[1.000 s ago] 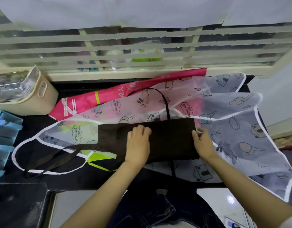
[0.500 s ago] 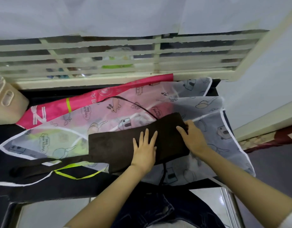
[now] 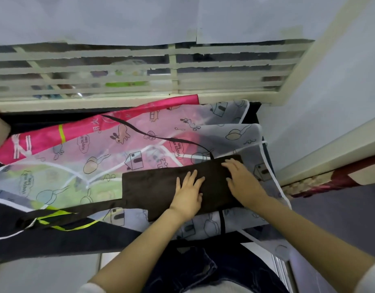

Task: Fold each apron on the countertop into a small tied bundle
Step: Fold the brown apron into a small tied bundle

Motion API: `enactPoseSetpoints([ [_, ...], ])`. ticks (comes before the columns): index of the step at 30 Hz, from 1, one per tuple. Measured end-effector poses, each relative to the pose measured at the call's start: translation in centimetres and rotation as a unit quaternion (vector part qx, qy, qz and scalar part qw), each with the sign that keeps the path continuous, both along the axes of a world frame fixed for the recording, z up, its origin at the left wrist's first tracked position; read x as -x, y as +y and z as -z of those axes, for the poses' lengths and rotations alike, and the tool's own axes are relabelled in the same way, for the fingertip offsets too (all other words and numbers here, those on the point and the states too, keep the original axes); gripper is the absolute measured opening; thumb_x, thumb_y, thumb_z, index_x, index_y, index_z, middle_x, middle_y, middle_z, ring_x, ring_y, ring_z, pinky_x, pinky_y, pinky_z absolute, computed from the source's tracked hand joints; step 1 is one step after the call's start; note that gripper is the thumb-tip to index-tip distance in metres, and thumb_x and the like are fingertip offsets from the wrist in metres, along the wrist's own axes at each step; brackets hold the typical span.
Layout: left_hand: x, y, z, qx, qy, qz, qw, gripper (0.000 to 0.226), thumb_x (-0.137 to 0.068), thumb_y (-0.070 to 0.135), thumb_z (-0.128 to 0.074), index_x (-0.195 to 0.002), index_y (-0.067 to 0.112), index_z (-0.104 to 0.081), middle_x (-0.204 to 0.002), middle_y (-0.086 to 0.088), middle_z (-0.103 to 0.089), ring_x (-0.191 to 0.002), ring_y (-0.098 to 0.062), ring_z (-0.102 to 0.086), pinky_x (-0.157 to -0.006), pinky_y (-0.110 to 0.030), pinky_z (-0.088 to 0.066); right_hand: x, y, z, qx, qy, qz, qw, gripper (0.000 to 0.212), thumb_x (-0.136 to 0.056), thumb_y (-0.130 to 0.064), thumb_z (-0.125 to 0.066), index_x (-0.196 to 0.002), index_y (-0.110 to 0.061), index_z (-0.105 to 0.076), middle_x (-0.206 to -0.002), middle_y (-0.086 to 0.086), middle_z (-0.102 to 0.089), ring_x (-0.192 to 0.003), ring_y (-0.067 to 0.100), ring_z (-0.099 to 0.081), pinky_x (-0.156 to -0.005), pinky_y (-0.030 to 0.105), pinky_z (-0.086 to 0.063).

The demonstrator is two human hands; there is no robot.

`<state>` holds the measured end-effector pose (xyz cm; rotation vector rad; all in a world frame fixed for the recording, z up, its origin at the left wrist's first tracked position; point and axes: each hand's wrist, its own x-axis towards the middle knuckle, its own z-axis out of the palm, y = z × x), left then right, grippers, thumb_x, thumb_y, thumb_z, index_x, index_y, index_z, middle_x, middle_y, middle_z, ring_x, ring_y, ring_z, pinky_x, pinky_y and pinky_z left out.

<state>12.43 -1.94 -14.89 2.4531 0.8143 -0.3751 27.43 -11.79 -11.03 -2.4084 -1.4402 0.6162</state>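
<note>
While under left hand [image 3: 188, 193], right hand [image 3: 242, 180] — brown apron [image 3: 157, 187], lengthwise left-right

A black counter [image 3: 76, 244] carries a pink apron [image 3: 55, 136] at ten o'clock, overlapped by a translucent cartoon-printed apron [image 3: 241, 140] spread centre to three o'clock.

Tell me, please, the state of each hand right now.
Left hand: open, fingers straight, pressing flat on the folded brown apron.
Right hand: open, fingers spread, resting on the same apron's right end.
</note>
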Motion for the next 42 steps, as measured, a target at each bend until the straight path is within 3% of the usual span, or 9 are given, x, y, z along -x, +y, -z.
enactPoseSetpoints([
  [3,1.4,0.8,-1.3,-0.047,-0.046,-0.076,0.995,0.045,-0.093,0.015,-0.045,-0.137,0.019,-0.038,-0.146,-0.007,-0.028,-0.132,-0.025,-0.025,-0.106,-0.035,-0.023,2.0,1.4,1.4,0.048,0.01,-0.087,0.995,0.053,-0.099,-0.015,-0.043,-0.148,-0.012,-0.023,-0.157,0.003,-0.017,-0.146,0.016,-0.008,-0.113,0.018,-0.005],
  [6,4.3,2.1,-2.0,-0.105,-0.062,-0.206,0.971,0.034,-0.09,0.015,-0.05,-0.124,0.016,-0.046,-0.125,-0.007,-0.04,-0.113,-0.024,-0.036,-0.092,-0.033,-0.029,3.7,2.2,2.6,0.105,-0.018,-0.116,0.988,0.057,-0.101,-0.021,-0.039,-0.151,-0.013,-0.013,-0.159,0.006,-0.007,-0.147,0.021,-0.001,-0.117,0.028,-0.005],
  [11,8.9,4.6,-1.5,-0.022,0.014,-0.381,0.924,0.044,-0.091,0.03,-0.057,-0.127,0.01,-0.042,-0.131,-0.013,-0.041,-0.124,-0.032,-0.037,-0.099,-0.044,-0.031,6.0,3.4,3.0,0.121,-0.033,-0.103,0.987,0.055,-0.102,-0.019,-0.035,-0.151,-0.012,-0.011,-0.159,0.012,-0.003,-0.146,0.027,0.0,-0.12,0.035,-0.005],
  [16,9.0,5.9,-0.9,0.048,0.036,-0.363,0.93,0.042,-0.091,0.046,-0.054,-0.119,0.017,-0.06,-0.129,-0.007,-0.051,-0.127,-0.029,-0.035,-0.102,-0.044,-0.029,7.4,4.1,2.8,0.123,-0.028,-0.093,0.988,0.055,-0.101,-0.017,-0.036,-0.151,-0.012,-0.013,-0.159,0.012,-0.002,-0.147,0.027,0.0,-0.12,0.035,-0.006],
  [20,8.6,6.0,-0.4,0.09,0.018,-0.388,0.917,0.026,-0.088,0.042,-0.06,-0.095,0.017,-0.066,-0.114,-0.008,-0.057,-0.121,-0.029,-0.038,-0.099,-0.043,-0.032,8.4,4.7,2.5,0.111,-0.009,-0.09,0.99,0.055,-0.101,-0.016,-0.038,-0.151,-0.014,-0.014,-0.159,0.009,-0.003,-0.147,0.025,-0.001,-0.12,0.036,-0.008],
  [25,9.6,7.3,-1.3,0.151,-0.12,-0.4,0.896,0.029,-0.089,0.019,-0.061,-0.069,0.01,-0.044,-0.07,-0.005,-0.053,-0.07,-0.02,-0.052,-0.061,-0.029,-0.038,9.3,5.6,2.4,0.111,-0.025,-0.086,0.99,0.055,-0.102,-0.019,-0.037,-0.151,-0.015,-0.012,-0.159,0.008,-0.004,-0.147,0.027,-0.001,-0.119,0.036,-0.007],
  [30,11.9,8.6,-1.2,0.135,-0.112,-0.398,0.9,0.032,-0.084,0.014,-0.064,-0.062,0.01,-0.042,-0.075,-0.013,-0.051,-0.073,-0.023,-0.05,-0.057,-0.025,-0.037,10.4,6.4,2.6,0.118,-0.039,-0.086,0.988,0.054,-0.102,-0.02,-0.035,-0.151,-0.014,-0.012,-0.159,0.011,-0.003,-0.146,0.029,-0.001,-0.12,0.039,-0.007],
  [36,13.9,7.1,-0.3,0.036,-0.094,-0.367,0.925,0.034,-0.083,0.021,-0.066,-0.06,0.019,-0.041,-0.096,-0.001,-0.046,-0.094,-0.018,-0.043,-0.085,-0.028,-0.037,11.4,6.7,3.0,0.146,-0.071,-0.101,0.982,0.058,-0.102,-0.02,-0.035,-0.151,-0.008,-0.007,-0.159,0.013,0.002,-0.146,0.031,0.003,-0.119,0.041,-0.003],
  [42,14.5,7.6,-0.6,0.074,-0.136,-0.406,0.901,0.038,-0.081,0.011,-0.068,-0.06,0.017,-0.037,-0.086,-0.004,-0.047,-0.081,-0.019,-0.046,-0.066,-0.02,-0.025,12.0,7.1,2.9,0.141,-0.083,-0.119,0.979,0.063,-0.1,-0.018,-0.039,-0.151,-0.007,-0.004,-0.159,0.014,0.004,-0.146,0.032,0.005,-0.118,0.042,-0.001],
])
